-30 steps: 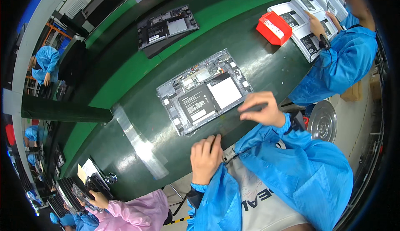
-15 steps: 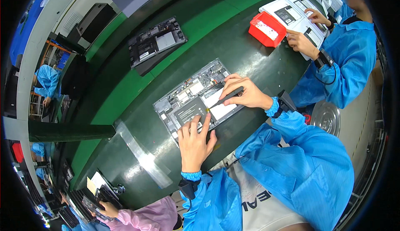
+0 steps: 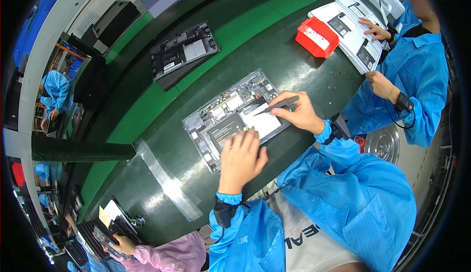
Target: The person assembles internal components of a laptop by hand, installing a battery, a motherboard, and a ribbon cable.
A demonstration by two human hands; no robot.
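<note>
An opened laptop base [image 3: 197, 119] lies at a slant on the green table, its circuit boards bare. Black tweezers [image 3: 280, 105] are gripped between the thumb and fingers of my right hand [image 3: 303, 114]; their tip points down at the white panel [image 3: 267, 123] in the base. My left hand [image 3: 240, 160] lies with fingers extended over the near edge of the black battery [image 3: 226, 128], next to the white panel. Its fingertips rest around the battery's right end, and they hide part of it.
Beyond stands another opened laptop base [image 3: 185, 51] on the green ledge. A red bin [image 3: 317, 37] with small white bits sits at right, beside white panels [image 3: 346, 14] handled by a co-worker. Clear tape [image 3: 169, 186] runs along the table at left. A pink-sleeved person works at lower left.
My left hand has shifted right, its fingers drawing closer together. My right hand has moved slightly right with the tweezers, whose tip is now over the white panel. The co-worker's near hand has left the bin.
</note>
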